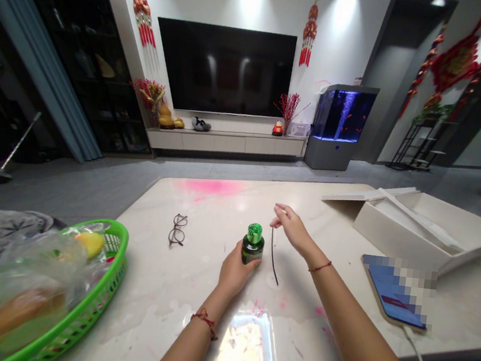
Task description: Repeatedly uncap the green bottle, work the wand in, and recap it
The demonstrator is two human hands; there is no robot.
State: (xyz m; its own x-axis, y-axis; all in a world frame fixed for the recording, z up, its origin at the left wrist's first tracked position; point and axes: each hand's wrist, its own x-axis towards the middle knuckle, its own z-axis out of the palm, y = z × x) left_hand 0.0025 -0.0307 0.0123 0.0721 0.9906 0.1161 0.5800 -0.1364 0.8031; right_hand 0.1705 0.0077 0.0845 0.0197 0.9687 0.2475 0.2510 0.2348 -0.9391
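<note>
- Green-capped bottle (252, 248) upright, left hand (233, 271) wrapped round it, between glasses (178, 228) and black stick (274, 257).
- Right hand (291, 225): fingers bent at stick's upper end; can't tell if gripping.
- Phone (386, 287) on worktop (157, 298), far right.

left hand (233, 271): grips green-capped bottle (252, 247) | right hand (291, 227): at black strip (274, 259)

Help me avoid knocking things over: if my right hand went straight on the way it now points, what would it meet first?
Probably nothing on the tabletop: your right hand seems free to the far edge, passing beyond the green bottle, though depth is unclear.
</note>
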